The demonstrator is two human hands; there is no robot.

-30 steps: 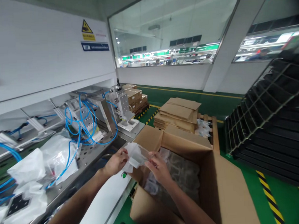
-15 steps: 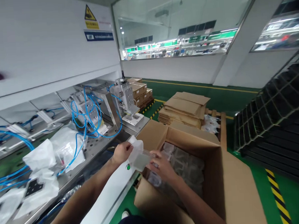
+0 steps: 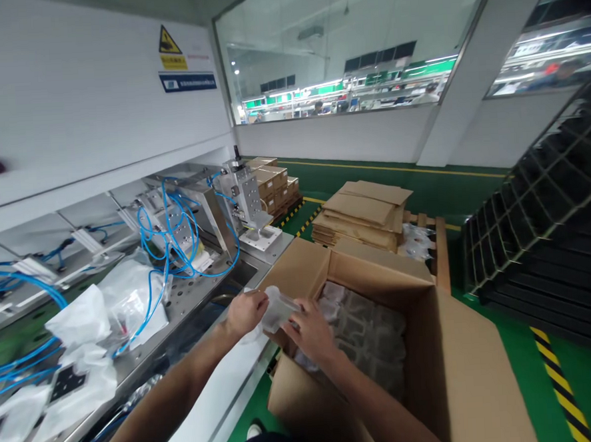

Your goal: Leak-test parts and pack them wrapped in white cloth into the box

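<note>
My left hand pinches the left end of a thin white translucent bag between thumb and fingers. My right hand grips the opposite end, where a flat piece seems to lie inside the bag; what the piece is I cannot tell. Both hands are above the near left edge of an open cardboard box. Inside the box, several frosted wrapped packs lie in rows.
On the left, a metal workbench carries white bags, blue air hoses and a press fixture. Flattened cardboard is stacked behind the box. A black rack stands at the right, and closed cartons sit farther back.
The left hand has come slightly lower and the right hand has shifted a little left. The bag now lies flatter between them, with its raised upper flap lowered. The view has tilted slightly.
</note>
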